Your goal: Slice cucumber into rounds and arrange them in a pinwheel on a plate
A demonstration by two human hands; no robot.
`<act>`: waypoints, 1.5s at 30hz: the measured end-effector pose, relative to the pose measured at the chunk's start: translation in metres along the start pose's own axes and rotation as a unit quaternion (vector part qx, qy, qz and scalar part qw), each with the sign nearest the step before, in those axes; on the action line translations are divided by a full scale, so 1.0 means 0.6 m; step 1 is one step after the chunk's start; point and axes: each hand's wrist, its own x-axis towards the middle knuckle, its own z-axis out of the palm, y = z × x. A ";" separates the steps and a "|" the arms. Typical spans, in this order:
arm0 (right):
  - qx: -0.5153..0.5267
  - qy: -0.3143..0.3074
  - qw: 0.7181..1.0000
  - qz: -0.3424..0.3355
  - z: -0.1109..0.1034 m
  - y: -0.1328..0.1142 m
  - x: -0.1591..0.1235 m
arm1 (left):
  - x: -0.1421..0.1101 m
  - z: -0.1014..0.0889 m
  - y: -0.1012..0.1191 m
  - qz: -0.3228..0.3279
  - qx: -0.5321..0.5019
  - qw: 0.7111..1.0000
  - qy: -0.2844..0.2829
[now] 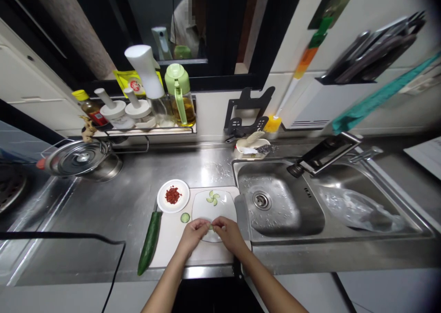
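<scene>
My left hand (195,233) and my right hand (227,232) meet over the near part of a white square plate (200,207). Between their fingertips both pinch a small pale-green cucumber slice (211,227), mostly covered by the fingers. Toward the plate's far side, several thin cucumber pieces (213,198) are laid out like a pinwheel. A round cucumber slice (185,218) lies on the white cutting board (168,244), left of the plate. At the board's left edge rests a long dark-green cucumber (149,244). Chopped red bits (172,195) fill the middle of a round white dish (164,206).
To the right is a steel sink (285,216) with a folded faucet (322,152) and a plastic bag (358,209). A lidded pot (82,159) stands at left. Seasoning bottles, including an oil bottle (181,97), line a rack. A knife holder (312,104) hangs at right.
</scene>
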 end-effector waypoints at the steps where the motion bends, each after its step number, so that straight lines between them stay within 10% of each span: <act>1: -0.001 -0.003 1.000 -0.002 -0.002 -0.002 0.000 | 0.000 0.000 0.001 -0.008 -0.008 1.000 0.002; 10: 0.007 -0.036 0.999 -0.027 -0.017 -0.018 -0.005 | 0.002 0.000 0.002 -0.149 -0.091 0.984 -0.021; 23: -0.007 -0.049 0.999 -0.020 -0.033 -0.001 -0.005 | 0.012 0.007 -0.005 -0.130 -0.133 0.983 -0.003; 34: -0.197 -0.031 0.980 0.002 -0.103 0.018 0.036 | 0.058 0.062 -0.015 -0.022 0.060 0.998 0.025; 45: -0.367 -0.015 0.930 0.014 -0.123 0.014 0.078 | 0.081 0.111 0.005 0.050 0.291 0.947 0.124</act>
